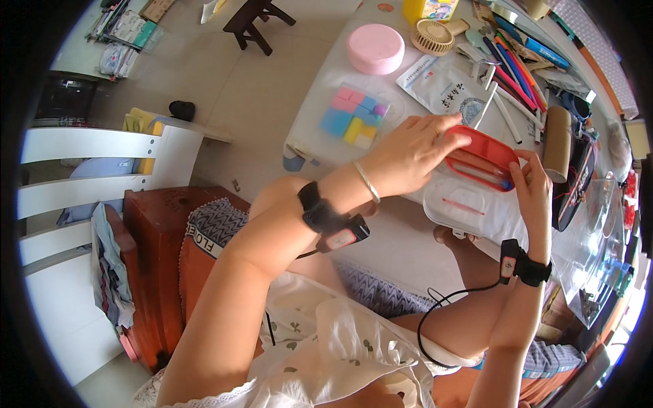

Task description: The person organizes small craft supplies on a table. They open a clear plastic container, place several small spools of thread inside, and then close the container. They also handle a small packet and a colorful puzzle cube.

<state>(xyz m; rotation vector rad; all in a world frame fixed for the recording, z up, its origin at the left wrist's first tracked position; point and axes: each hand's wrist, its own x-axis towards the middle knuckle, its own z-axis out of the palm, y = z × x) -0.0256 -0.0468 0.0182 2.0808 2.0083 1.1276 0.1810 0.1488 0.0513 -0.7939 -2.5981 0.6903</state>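
A red plastic pencil case [482, 148] with a clear lid [454, 206] folded toward me lies on the table, its compartments showing a few slim items. My left hand [408, 153] reaches over its left end, thumb and fingers at the rim. The right end of the case is gripped between thumb and fingers of my right hand [533, 183]. A thin red stick [463, 206] shows at the lid. Beyond my left hand lie colored blocks [352, 116] in a clear tray and a white printed packet [444, 89].
A round pink container [375, 49], a beige handheld fan [432, 37] and a yellow box [428, 9] stand farther back. Several markers [520, 76] lie scattered beyond the case. A cardboard tube [557, 145] and a black pouch [575, 186] sit to its right.
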